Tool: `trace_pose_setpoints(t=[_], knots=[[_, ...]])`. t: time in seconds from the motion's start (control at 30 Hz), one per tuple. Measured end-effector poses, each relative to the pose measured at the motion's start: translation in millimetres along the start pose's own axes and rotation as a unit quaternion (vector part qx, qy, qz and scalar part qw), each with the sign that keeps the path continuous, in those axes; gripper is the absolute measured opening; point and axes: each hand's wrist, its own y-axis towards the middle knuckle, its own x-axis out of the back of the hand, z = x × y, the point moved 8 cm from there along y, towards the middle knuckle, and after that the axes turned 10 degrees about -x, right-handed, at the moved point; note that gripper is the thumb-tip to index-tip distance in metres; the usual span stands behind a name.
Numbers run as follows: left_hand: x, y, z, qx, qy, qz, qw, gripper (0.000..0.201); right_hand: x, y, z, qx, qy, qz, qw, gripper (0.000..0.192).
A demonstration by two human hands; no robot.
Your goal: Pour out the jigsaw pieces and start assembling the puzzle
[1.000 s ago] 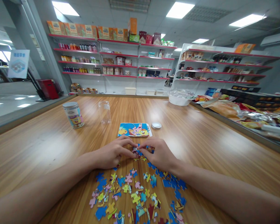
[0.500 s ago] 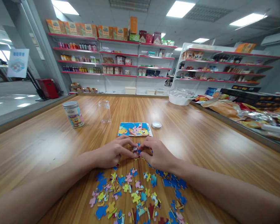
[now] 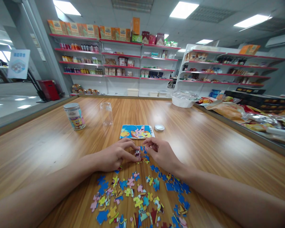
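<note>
- Since half a second ago, the right hand (image 3: 161,154) has been drawn slightly back from the left, its fingers lifted and loosely curled, so that a small gap is seen between the two hands; whether anything is pinched in it cannot be told.
- By the left hand (image 3: 114,155), a few joined puzzle pieces (image 3: 139,154) are touched with the fingertips, thumb and forefinger brought close together on them; the hand rests on the wooden tabletop (image 3: 61,142) near its middle.
- Toward the near edge, the loose puzzle pieces (image 3: 137,196) are spread between the two forearms, some face up, some showing blue backs.
- Just beyond the hands, a picture card (image 3: 136,131) lies flat, with a round metal lid (image 3: 159,128) just beside it on the right.
- Further toward the left edge, a clear plastic tube (image 3: 106,114) stands upright, uncapped and seemingly with nothing in it; a lidded printed can (image 3: 74,116) stands left of it, contents hidden.
- At the far right corner, a white bowl (image 3: 183,100) covered with clear film is seen; packaged goods (image 3: 230,110) are lined along the right edge.
- Bare wood is left open on both sides of the arms and beyond the card.
</note>
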Motion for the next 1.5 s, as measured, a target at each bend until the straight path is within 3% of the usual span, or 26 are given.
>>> trace_pose_setpoints(t=[0.4, 0.73, 1.5], knots=[[-1.1, 0.4, 0.0, 0.011, 0.005, 0.008, 1.000, 0.072, -7.4, -0.2, -3.7, 0.011, 0.031, 0.013, 0.999, 0.016], [-0.5, 4.1, -4.5, 0.009, 0.022, 0.037, 0.999, 0.070, -5.9, -4.6, 10.0, 0.069, -0.039, 0.018, 0.997, 0.022], [0.3, 3.8, -5.7, -0.001, 0.017, 0.031, 0.999, 0.066, -4.2, -5.9, 10.1, 0.071, -0.046, 0.013, 0.996, 0.023]])
